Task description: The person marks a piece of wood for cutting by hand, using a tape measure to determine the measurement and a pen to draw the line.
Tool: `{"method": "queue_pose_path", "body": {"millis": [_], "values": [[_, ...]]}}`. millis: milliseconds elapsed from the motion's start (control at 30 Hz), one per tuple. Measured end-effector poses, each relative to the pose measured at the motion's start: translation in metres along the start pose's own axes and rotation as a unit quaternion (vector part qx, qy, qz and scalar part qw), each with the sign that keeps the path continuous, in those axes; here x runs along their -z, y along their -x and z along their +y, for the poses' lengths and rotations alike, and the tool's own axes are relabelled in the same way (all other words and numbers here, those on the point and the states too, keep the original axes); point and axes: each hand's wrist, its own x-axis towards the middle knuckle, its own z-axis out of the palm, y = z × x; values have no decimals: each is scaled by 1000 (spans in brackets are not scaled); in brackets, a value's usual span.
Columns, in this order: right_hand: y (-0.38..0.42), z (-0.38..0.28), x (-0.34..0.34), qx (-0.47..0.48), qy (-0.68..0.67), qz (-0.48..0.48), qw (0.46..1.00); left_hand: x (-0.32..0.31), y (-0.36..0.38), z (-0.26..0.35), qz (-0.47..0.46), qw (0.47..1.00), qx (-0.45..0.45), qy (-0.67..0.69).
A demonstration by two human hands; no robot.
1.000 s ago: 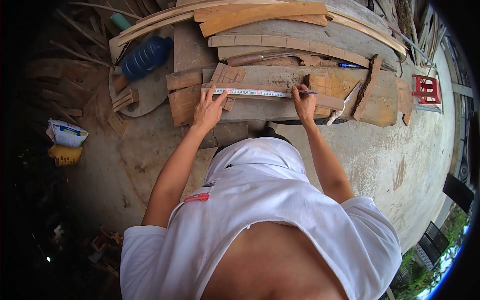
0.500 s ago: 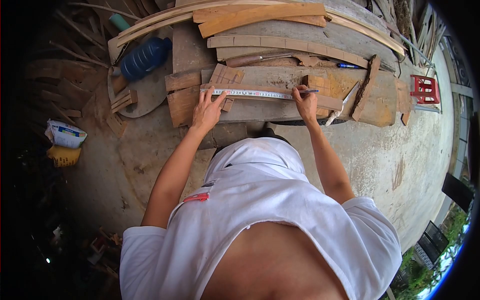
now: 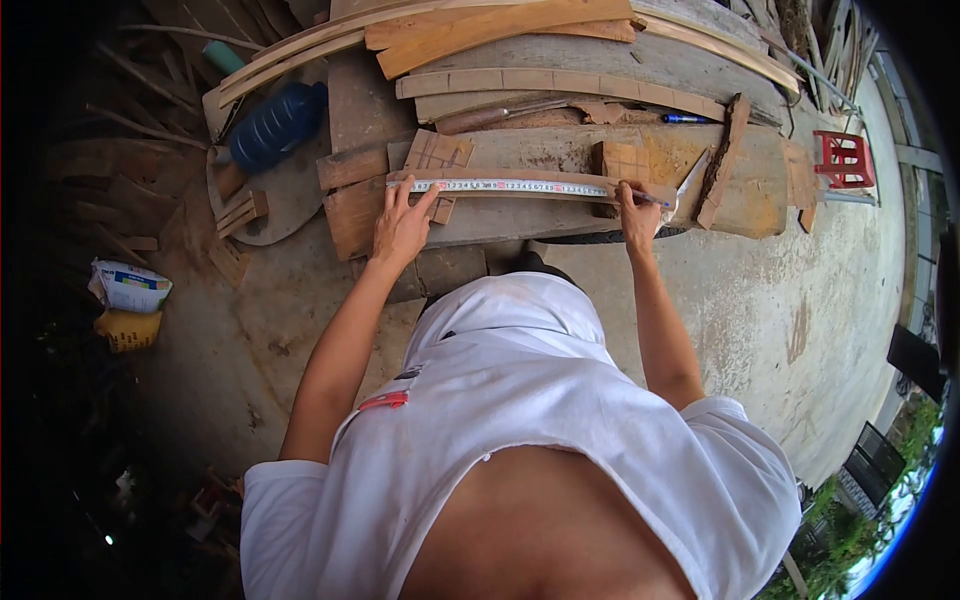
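Note:
A white ruler strip (image 3: 520,187) with printed numbers lies along a narrow wooden slat (image 3: 575,179) on the workbench. My left hand (image 3: 402,225) presses on the strip's left part with its fingers apart. At the strip's right end, my right hand (image 3: 637,215) is closed round a dark pen (image 3: 651,199), whose tip points right. Under the slat are two wood blocks, one at the left (image 3: 440,150) and one at the right (image 3: 622,160). Just right of my right hand is a pale blade (image 3: 692,172) with a wrapped handle.
Curved wooden pieces (image 3: 500,35) lie at the bench's back, with a chisel-like tool (image 3: 490,117) and a blue marker (image 3: 686,118) nearer. A bark-edged stick (image 3: 723,165) crosses the right side. A blue bottle (image 3: 275,128) is left; a red stool (image 3: 843,160) is right.
My right hand has slid right along the slat with the pen, and more of the strip shows between my hands. The whole view has shifted slightly.

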Motion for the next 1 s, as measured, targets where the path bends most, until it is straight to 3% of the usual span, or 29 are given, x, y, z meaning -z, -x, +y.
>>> {"method": "queue_pose_path", "body": {"millis": [500, 700, 800, 867, 1000], "values": [[2, 2, -13, 72, 88, -2, 994, 0, 0, 0, -2, 1000, -3, -18], [3, 0, -12, 63, 78, -11, 995, 0, 0, 0, 0, 1000, -3, -21], [9, -16, -8, 29, -19, 12, 999, 0, 0, -1, -5, 1000, -1, -23], [12, -22, -2, 223, 207, -9, 953, 0, 0, 0, -5, 1000, -2, -27], [17, -17, -5, 267, 237, -55, 933, 1, 1, 1, -2, 1000, -6, -30]]}}
